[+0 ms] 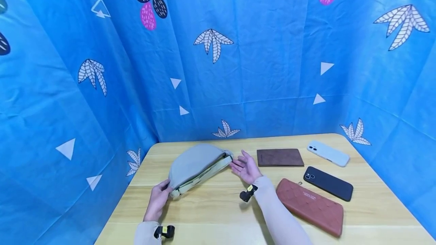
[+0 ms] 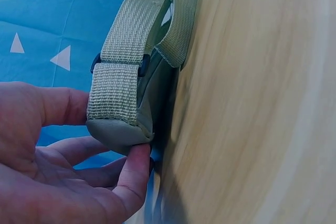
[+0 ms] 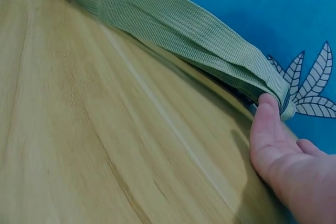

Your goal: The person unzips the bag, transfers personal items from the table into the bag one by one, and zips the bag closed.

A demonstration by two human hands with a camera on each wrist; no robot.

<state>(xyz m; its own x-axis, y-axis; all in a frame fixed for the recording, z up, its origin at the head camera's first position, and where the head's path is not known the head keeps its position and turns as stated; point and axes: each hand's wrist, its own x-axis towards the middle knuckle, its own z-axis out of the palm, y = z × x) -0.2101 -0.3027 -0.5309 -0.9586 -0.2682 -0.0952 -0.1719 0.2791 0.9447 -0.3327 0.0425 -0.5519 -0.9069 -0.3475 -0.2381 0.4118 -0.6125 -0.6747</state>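
A grey-green belt bag [image 1: 195, 162] lies on the left part of the table, its curved side facing the blue curtain and its webbing strap [image 1: 204, 177] along the near side. My left hand [image 1: 158, 199] grips the bag's left end. In the left wrist view, that hand's fingers curl about the end just below a dark strap slider [image 2: 143, 65]. At the bag's other end is my right hand [image 1: 246, 167], its fingers loosely spread. The right wrist view has one digit of this hand [image 3: 283, 150] touching the strap's folded end; the other fingers are mostly hidden.
Right of the bag lies a dark brown wallet [image 1: 280, 157]. Farther right are a white phone [image 1: 328, 153] and a black phone [image 1: 328, 183], backs up. A reddish-brown long purse [image 1: 310, 207] sits nearer, beside the right forearm. Patterned blue curtain [image 1: 265, 67] surrounds the wooden table [image 1: 211, 218].
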